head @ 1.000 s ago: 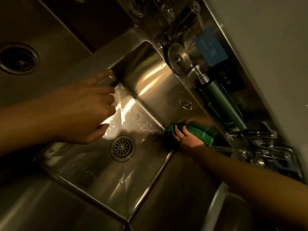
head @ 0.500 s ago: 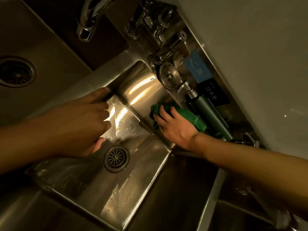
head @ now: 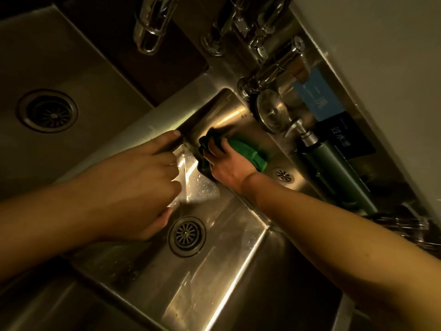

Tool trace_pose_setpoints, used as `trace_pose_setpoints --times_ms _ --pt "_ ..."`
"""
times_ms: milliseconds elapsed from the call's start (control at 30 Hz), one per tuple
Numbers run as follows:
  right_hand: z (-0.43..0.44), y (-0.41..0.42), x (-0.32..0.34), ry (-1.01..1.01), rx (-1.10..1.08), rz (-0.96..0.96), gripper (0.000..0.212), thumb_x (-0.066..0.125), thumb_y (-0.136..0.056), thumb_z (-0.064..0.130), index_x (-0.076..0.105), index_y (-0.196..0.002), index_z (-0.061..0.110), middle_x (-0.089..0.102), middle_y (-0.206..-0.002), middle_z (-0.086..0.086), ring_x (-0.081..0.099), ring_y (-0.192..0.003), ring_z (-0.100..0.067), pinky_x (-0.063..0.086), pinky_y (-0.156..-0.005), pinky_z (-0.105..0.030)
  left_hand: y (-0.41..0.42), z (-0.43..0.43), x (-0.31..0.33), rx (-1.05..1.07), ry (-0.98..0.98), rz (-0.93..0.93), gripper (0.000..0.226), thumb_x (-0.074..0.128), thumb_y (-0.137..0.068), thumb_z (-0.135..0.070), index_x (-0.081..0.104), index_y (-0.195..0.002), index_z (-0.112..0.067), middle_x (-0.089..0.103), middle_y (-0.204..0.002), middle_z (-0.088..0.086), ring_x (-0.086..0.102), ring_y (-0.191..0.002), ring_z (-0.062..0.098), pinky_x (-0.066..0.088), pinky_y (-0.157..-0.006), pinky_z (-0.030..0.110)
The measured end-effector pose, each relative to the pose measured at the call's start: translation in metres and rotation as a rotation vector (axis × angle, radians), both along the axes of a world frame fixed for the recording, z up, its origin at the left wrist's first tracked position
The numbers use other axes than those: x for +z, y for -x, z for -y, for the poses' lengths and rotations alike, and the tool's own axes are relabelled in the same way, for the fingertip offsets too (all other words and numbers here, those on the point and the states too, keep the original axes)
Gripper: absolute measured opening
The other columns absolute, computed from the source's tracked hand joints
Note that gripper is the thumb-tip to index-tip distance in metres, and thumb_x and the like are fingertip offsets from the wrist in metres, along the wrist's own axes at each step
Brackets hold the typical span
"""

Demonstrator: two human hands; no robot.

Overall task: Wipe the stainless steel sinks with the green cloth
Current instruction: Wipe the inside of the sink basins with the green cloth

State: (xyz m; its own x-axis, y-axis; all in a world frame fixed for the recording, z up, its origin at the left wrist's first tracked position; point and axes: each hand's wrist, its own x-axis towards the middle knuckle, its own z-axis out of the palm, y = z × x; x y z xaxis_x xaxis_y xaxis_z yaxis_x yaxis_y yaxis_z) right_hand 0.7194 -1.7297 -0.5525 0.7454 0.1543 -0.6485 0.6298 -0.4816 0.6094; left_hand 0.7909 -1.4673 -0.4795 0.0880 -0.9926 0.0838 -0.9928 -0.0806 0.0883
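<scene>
A green cloth (head: 248, 151) is pressed against the back wall of the middle stainless steel sink (head: 229, 271), close to its far left corner. My right hand (head: 226, 163) lies flat on the cloth and holds it to the steel. My left hand (head: 143, 185) rests on the divider ridge at the sink's left rim, thumb on top, fingers curled over the edge with nothing in them. The sink floor is wet and shiny, with a round drain (head: 187, 236) below my left hand. A second sink (head: 78, 75) with its own drain (head: 47, 111) lies to the left.
Chrome taps and valves (head: 269, 68) crowd the back ledge above the cloth. A dark green hose (head: 338, 173) runs along the ledge to the right. A blue sign (head: 317, 96) and a black sign (head: 343, 137) are stuck on the backsplash. A small overflow grille (head: 284, 175) sits right of my wrist.
My right hand has slid the green cloth leftward along the back wall, from the right corner toward the left corner. My left hand stayed on the divider ridge.
</scene>
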Motion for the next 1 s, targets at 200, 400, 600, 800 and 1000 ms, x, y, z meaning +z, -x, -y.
trace_pose_setpoints --times_ms 200,400,600,800,1000 --pt "0.020 0.059 -0.018 0.010 0.039 -0.147 0.043 0.044 -0.103 0.025 0.056 -0.142 0.013 0.029 -0.160 -0.024 0.022 -0.145 -0.051 0.031 -0.111 -0.061 0.000 0.001 0.007 -0.007 -0.053 -0.035 0.038 0.050 -0.081 -0.044 0.071 -0.072 -0.014 0.063 -0.070 0.007 0.065 -0.084 0.032 0.013 -0.128 0.054" --pt "0.042 0.128 0.022 0.000 -0.202 -0.260 0.046 0.037 -0.105 0.019 0.049 -0.147 0.004 0.021 -0.163 -0.024 0.013 -0.149 -0.051 0.022 -0.114 -0.065 0.001 0.002 0.011 0.016 -0.071 -0.053 0.036 0.049 -0.080 -0.042 0.070 -0.069 -0.015 0.063 -0.068 0.007 0.064 -0.082 0.031 0.013 -0.129 0.053" --pt "0.025 0.101 0.075 -0.107 -0.288 -0.134 0.049 0.042 -0.101 0.023 0.049 -0.149 0.013 0.008 -0.166 -0.020 0.004 -0.149 -0.050 0.016 -0.113 -0.065 0.002 0.003 0.017 0.008 -0.089 -0.078 0.029 0.055 -0.077 -0.042 0.068 -0.068 -0.017 0.061 -0.067 0.005 0.063 -0.080 0.030 0.012 -0.129 0.052" --pt "-0.009 0.012 0.091 -0.146 -0.092 0.048 0.049 0.054 -0.093 0.019 0.055 -0.142 0.015 0.031 -0.160 -0.017 0.020 -0.147 -0.049 0.026 -0.111 -0.061 0.002 0.003 0.016 0.031 -0.084 -0.056 0.032 0.050 -0.078 -0.041 0.069 -0.066 -0.018 0.060 -0.064 0.003 0.062 -0.078 0.028 0.005 -0.130 0.049" --pt "-0.027 -0.040 0.082 -0.098 -0.036 0.107 0.039 0.046 -0.098 0.025 0.062 -0.133 0.016 0.042 -0.151 -0.010 0.026 -0.142 -0.046 0.028 -0.111 -0.058 0.002 0.003 0.017 0.016 -0.106 -0.034 0.029 0.055 -0.074 -0.039 0.069 -0.065 -0.014 0.060 -0.063 0.006 0.062 -0.073 0.030 0.007 -0.129 0.050"
